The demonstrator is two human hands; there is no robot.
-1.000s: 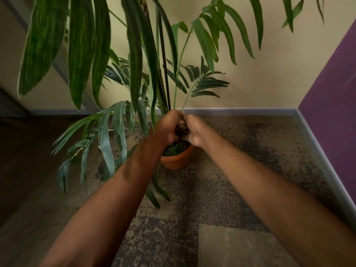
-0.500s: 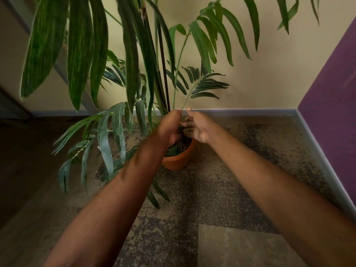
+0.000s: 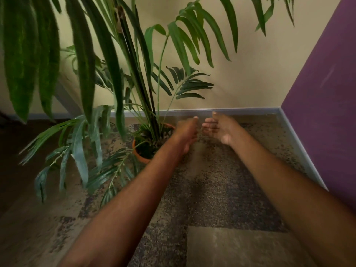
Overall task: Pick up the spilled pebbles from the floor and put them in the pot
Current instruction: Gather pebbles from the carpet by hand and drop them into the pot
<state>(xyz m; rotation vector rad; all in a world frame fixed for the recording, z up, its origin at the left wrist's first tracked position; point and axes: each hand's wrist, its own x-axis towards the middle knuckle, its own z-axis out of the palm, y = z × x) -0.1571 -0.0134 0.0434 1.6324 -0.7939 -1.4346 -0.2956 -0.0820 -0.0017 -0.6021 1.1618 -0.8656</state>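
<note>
Plant (image 3: 119, 78): I am seeing long green leaves hanging over the left side, the stems going down into the pot.
Pot (image 3: 139, 156): the terracotta pot is standing on the patterned carpet (image 3: 221, 199), left of both hands, partly hidden by my left forearm.
Left hand (image 3: 187, 132): it is hovering just right of the pot rim, fingers loosely curled, blurred; I cannot tell if it is holding anything.
Right hand (image 3: 219, 128): it is facing the left hand, near it but apart, palm open, fingers spread, nothing in it.
Pebbles: I am not finding any on the carpet.
Purple wall (image 3: 323, 93): it is closing the right side.
</note>
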